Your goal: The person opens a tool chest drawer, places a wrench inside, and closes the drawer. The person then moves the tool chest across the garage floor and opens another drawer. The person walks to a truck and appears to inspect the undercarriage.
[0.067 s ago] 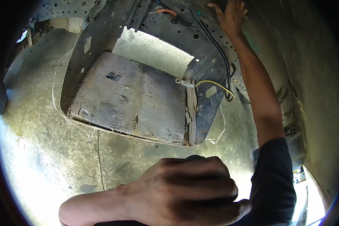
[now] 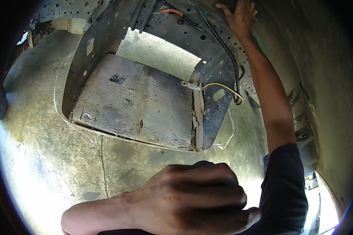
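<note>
Close to me at the bottom centre, my left hand (image 2: 192, 196) is closed, its fingers curled and their tips hidden. The edge of a dark, rounded thing (image 2: 203, 163) shows just beyond the knuckles; I cannot make out what it is or whether I hold it. My right arm stretches up to the top right, where my right hand (image 2: 241, 17) lies with fingers apart against a dark panel (image 2: 278, 27). Between them sits a metal frame (image 2: 76, 74) with a worn wooden board (image 2: 145, 105) as its base. A cable terminal (image 2: 192, 85) on a yellow wire (image 2: 223, 84) rests at the board's right edge.
Black corrugated conduit (image 2: 225, 47) and a red-sleeved cable (image 2: 172, 11) run along the perforated metal wall. A pale thin strap (image 2: 57, 86) loops around the frame's left side. The stained concrete floor (image 2: 39, 137) lies below, with a crack (image 2: 103, 164) in it.
The view has shifted very slightly, so the frame and board appear a little further left. Both hands keep their places.
</note>
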### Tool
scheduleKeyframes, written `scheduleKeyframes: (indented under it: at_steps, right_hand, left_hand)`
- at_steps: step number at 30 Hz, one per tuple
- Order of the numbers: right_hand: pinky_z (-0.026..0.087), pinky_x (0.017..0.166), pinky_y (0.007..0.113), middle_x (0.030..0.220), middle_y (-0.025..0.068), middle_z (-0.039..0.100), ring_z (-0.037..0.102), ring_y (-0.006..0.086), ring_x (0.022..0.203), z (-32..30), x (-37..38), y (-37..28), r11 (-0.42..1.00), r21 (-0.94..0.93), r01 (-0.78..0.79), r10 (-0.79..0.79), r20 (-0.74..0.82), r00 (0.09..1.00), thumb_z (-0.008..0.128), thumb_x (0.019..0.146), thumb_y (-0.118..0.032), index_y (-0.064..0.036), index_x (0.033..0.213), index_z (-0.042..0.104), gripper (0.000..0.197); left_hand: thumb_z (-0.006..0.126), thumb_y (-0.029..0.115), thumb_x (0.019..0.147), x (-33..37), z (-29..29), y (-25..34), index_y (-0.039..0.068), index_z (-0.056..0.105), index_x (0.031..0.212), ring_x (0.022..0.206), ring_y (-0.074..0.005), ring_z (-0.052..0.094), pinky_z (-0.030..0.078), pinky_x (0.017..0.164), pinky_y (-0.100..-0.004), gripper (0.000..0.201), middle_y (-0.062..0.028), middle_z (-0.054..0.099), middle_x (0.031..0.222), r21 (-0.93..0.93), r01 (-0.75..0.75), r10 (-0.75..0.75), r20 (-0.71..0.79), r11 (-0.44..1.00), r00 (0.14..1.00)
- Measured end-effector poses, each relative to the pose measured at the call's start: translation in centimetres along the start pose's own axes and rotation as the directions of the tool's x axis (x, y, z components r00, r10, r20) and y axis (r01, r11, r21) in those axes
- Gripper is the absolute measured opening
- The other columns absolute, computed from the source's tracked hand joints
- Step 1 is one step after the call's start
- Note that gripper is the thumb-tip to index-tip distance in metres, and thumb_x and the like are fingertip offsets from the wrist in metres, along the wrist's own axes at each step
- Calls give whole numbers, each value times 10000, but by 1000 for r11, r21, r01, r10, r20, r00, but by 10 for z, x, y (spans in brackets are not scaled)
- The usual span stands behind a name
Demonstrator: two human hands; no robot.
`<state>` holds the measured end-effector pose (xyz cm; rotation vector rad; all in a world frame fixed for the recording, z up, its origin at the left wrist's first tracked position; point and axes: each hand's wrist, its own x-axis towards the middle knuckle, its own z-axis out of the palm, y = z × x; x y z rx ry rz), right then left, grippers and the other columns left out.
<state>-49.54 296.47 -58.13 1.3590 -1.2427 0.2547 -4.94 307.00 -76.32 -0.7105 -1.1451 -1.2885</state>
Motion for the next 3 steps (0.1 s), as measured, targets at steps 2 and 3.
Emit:
scheduleKeyframes:
  at_steps: [2, 3]
  right_hand:
    - [417, 994, 575, 1258, 174, 650, 569, 388, 1178, -20, -14, -4, 999, -33, -35, 35, 11, 999, 835, 892, -451, -120, 1325, 608, 591]
    - [417, 994, 575, 1258, 174, 650, 569, 388, 1178, -23, -13, -7, 999, -36, -36, 37, 13, 999, 835, 892, -451, -120, 1325, 608, 591]
  left_hand:
    - [810, 175, 758, 2, -6, 5, 92, 826, 961, 743, -167, 651, 573, 637, -298, 219, -11, 692, 777, 28, 36, -38, 76, 999, 996]
    - [808, 148, 772, 3, -11, 9, 110, 835, 1007, 744, -168, 659, 585, 640, -295, 239, -13, 697, 805, 58, 58, -65, 145, 997, 987]
